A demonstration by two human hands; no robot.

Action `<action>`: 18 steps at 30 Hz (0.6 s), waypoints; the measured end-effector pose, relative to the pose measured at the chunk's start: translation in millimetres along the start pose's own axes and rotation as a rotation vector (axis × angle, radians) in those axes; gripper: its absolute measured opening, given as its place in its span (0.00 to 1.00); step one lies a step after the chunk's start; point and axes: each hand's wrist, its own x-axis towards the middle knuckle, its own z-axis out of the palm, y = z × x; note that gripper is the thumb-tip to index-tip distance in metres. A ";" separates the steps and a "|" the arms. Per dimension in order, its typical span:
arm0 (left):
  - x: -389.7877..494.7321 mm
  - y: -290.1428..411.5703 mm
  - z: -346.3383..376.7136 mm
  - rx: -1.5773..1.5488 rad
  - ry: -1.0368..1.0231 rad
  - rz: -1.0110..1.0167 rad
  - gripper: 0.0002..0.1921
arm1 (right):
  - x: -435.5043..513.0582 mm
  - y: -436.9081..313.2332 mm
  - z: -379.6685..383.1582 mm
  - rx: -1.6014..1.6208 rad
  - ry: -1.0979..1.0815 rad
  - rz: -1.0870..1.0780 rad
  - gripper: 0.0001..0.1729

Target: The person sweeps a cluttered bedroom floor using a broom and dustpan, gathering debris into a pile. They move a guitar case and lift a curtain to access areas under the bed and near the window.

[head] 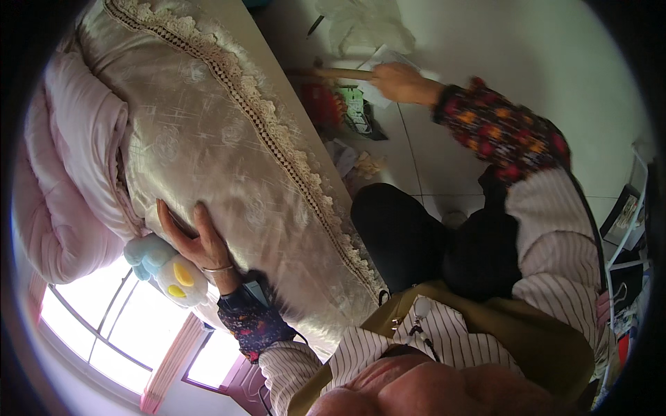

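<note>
My right hand (403, 83) grips a pale wooden stick (343, 74), held low over the floor. Its far end reaches the side of the bed, where it blurs into shadow. Under and around the stick lie white paper (382, 93), a red wrapper (321, 104) and a green packet (356, 106). My left hand (200, 239) rests on the shiny beige bedspread (208, 151), thumb and fingers apart, holding nothing. A plush toy (179, 278) in white, pale blue and yellow sits just beside that hand.
A folded pink quilt (78, 156) lies on the bed. Crumpled scraps (368, 165) and a clear plastic bag (372, 23) are on the tiled floor (520, 67). A white-framed rack (624, 265) holding items stands at right. Bright windows (114, 317) are at lower left.
</note>
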 end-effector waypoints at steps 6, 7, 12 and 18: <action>-0.8 -3.2 -2.0 0.018 -0.023 0.038 0.31 | -214.9 78.4 -33.7 0.202 0.089 0.215 0.14; -0.6 -3.5 -2.4 0.019 -0.031 0.036 0.31 | -251.0 84.3 -37.0 0.215 0.129 0.210 0.14; -0.7 -1.7 -3.0 0.010 -0.037 0.060 0.31 | -408.1 104.8 -53.6 0.010 0.172 0.445 0.12; -1.5 1.9 -4.4 0.036 -0.055 0.081 0.32 | -501.0 98.6 -72.8 -0.167 0.204 0.478 0.18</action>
